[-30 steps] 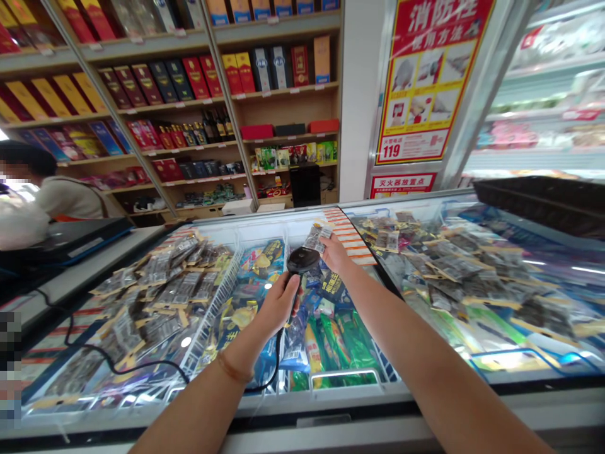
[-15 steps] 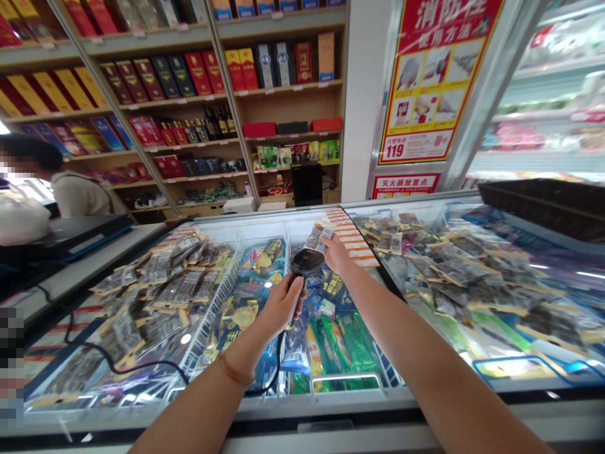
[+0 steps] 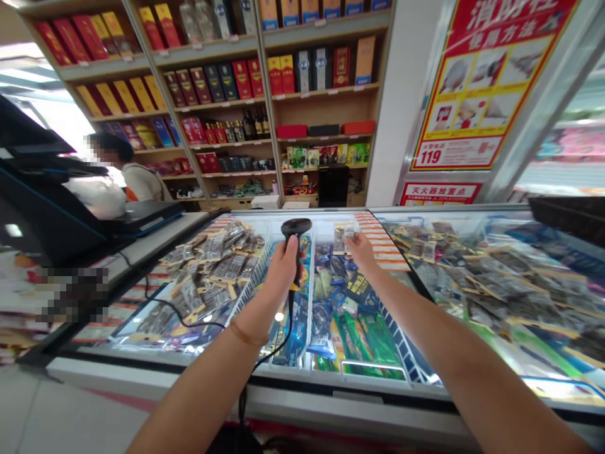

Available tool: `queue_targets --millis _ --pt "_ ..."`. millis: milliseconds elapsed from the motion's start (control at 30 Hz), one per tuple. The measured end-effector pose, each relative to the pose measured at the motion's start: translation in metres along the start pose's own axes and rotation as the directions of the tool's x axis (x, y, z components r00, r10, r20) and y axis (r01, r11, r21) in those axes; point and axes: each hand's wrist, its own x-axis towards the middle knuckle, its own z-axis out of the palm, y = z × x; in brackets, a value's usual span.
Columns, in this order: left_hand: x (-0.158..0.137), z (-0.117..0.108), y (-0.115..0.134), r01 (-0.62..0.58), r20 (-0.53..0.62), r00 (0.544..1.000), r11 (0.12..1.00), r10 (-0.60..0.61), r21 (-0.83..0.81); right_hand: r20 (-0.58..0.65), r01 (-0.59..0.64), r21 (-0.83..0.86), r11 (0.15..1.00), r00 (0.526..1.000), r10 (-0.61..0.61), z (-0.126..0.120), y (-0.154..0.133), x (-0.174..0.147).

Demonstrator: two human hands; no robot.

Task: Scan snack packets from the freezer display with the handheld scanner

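My left hand [image 3: 282, 265] is closed round the handle of a black barcode scanner [image 3: 297, 224], its head upright above the glass top of the freezer. A black cable [image 3: 289, 325] hangs from the handle toward the front edge. To the right of the scanner, my right hand [image 3: 362, 251] pinches a small clear packet [image 3: 341, 238] with a pale label. The packet's contents are too small to make out. Scanner and packet are apart. Left of my hands, a heap of similar small packets [image 3: 227, 258] lies on the freezer's glass.
More packets [image 3: 501, 271] lie on the right side of the freezer. A black tray [image 3: 571, 217] stands at the far right. Colourful ice-cream packages [image 3: 359, 328] show beneath the glass. Boxed goods fill the shelves [image 3: 326, 91] behind. A person [image 3: 142, 180] is at the left beyond the counter equipment.
The scanner has moved left, away from the packet, and its head is raised. The packet is held more upright. The view has swung left, showing more of the counter.
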Motion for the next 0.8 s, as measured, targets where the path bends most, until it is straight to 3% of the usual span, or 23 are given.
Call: queue_targets --millis 167,300,433,500,633,800 --pt "0.012 -0.084 0.02 -0.076 -0.296 0.953 0.997 0.069 -0.009 0.227 -0.061 0.007 0.998 0.972 0.058 0.049 -0.036 -0.023" --pt "0.015 -0.149 0.019 -0.101 -0.476 0.876 0.994 0.072 -0.035 0.407 -0.092 0.101 0.991 0.913 0.043 0.122 -0.075 -0.05" --pt "0.013 -0.197 0.017 -0.124 -0.622 0.78 0.992 0.072 -0.041 0.568 -0.069 0.14 0.988 0.823 -0.023 0.201 -0.113 -0.076" --pt "0.012 -0.215 0.015 -0.113 -0.65 0.758 0.993 0.056 -0.046 0.618 -0.021 0.076 0.997 0.785 -0.03 0.235 -0.128 -0.087" --pt "0.01 -0.236 0.009 -0.082 -0.662 0.748 0.996 0.048 -0.02 0.637 0.112 -0.033 0.993 0.768 -0.066 0.284 -0.142 -0.104" --pt "0.009 -0.237 0.002 -0.068 -0.697 0.716 0.997 0.029 -0.028 0.637 0.088 0.049 0.995 0.765 -0.099 0.305 -0.128 -0.117"
